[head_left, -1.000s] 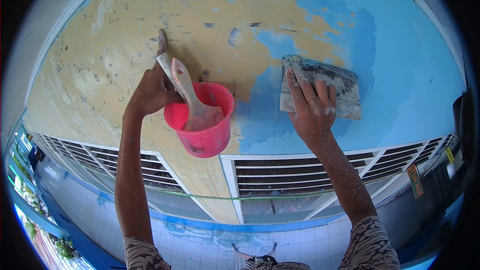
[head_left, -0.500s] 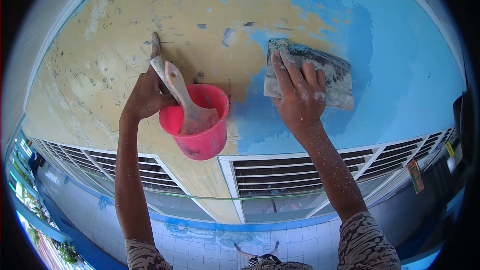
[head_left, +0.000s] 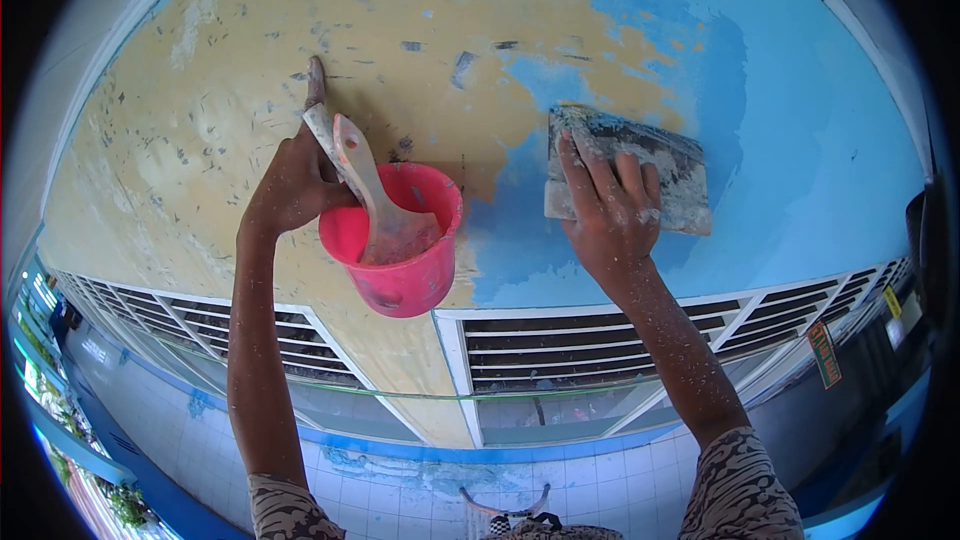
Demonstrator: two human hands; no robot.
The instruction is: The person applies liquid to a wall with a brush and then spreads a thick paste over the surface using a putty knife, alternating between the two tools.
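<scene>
My left hand (head_left: 287,187) grips a pink plastic bucket (head_left: 408,288) by its rim, close to the wall. A wide paintbrush (head_left: 372,185) leans in the bucket, its pale handle with a hole sticking up past the rim. Beside that handle, a second tool's narrow handle (head_left: 316,90) with a brown tip rises from the same hand; its lower end is hidden. My right hand (head_left: 620,205) presses a flat rectangular scraper (head_left: 682,153), dark and smeared with pale residue, against the blue part of the wall, fingers laid over its face.
The wall (head_left: 250,60) is tan with dark marks at left and blue at right. Below it run louvred windows (head_left: 590,340) in white frames with a green line (head_left: 420,396) across. A tiled surface (head_left: 600,485) lies underneath. A small sign (head_left: 825,355) hangs at right.
My right hand and the scraper have slid down and slightly right across the blue wall. My left hand holds the bucket in nearly the same place.
</scene>
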